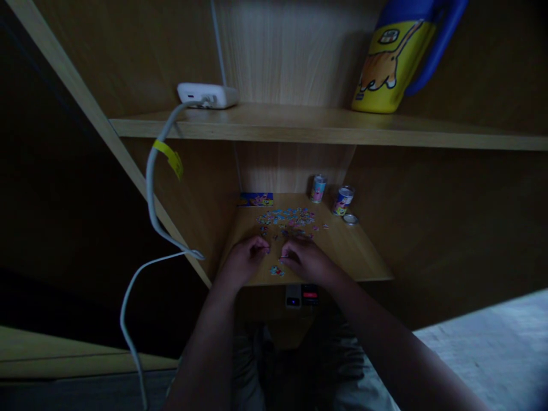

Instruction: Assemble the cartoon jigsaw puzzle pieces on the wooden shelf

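Over the lower wooden board, my left hand (250,257) pinches a small jigsaw puzzle piece (268,249) between thumb and fingertips. Across a narrow gap, my right hand (303,257) is closed too, with a small puzzle piece (281,260) at its fingertips. Just in front of the hands lies a small cluster of puzzle pieces (277,270), which look joined. Beyond the hands spreads a loose heap of colourful puzzle pieces (286,216), partly hidden by my right hand. A picture card (257,199) in blue, pink and yellow lies at the back left.
Two printed cans (318,189) (343,201) stand at the back right, beside a round metal lid (350,219). Above runs a shelf (291,131) bearing a white charger (208,95) and a yellow-blue mug (387,63). A cable (149,188) hangs down on the left.
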Demonstrator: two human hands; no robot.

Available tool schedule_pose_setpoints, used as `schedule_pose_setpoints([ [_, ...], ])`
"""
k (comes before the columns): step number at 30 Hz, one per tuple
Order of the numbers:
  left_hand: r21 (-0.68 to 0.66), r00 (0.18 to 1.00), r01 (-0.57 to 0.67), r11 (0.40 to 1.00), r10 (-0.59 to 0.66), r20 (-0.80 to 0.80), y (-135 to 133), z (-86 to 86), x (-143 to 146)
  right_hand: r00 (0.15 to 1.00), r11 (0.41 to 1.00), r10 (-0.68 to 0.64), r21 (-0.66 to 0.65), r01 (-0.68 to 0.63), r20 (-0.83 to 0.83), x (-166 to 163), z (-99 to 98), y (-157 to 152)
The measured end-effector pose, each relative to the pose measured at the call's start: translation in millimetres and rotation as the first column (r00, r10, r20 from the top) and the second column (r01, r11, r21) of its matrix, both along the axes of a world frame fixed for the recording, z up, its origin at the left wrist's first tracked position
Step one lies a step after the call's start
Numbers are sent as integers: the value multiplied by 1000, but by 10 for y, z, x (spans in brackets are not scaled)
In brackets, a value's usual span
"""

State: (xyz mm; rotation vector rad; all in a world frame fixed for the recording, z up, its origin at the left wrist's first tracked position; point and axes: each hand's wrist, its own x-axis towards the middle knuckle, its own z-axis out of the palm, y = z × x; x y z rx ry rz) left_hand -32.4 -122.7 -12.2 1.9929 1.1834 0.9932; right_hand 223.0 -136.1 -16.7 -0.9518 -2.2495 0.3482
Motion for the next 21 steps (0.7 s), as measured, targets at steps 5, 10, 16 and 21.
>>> schedule_pose_setpoints([
  [5, 188, 978, -108, 976, 138, -153, -19, 38, 26, 999, 999, -45, -18, 45, -17, -3, -7, 5],
  [10, 218, 989, 38, 975, -6, -145, -111, 121, 25, 994, 994, -103, -22, 103, -41, -2, -12, 6],
  [16, 149, 948, 263, 953, -227, -222, -114, 116, 20, 987, 991, -125, -51, 120, -99, -9, -34, 31],
  [21, 184, 961, 202, 962, -158, -226, -82, 55, 53, 982, 990, -130, -78, 120, -135, -3, -37, 28],
])
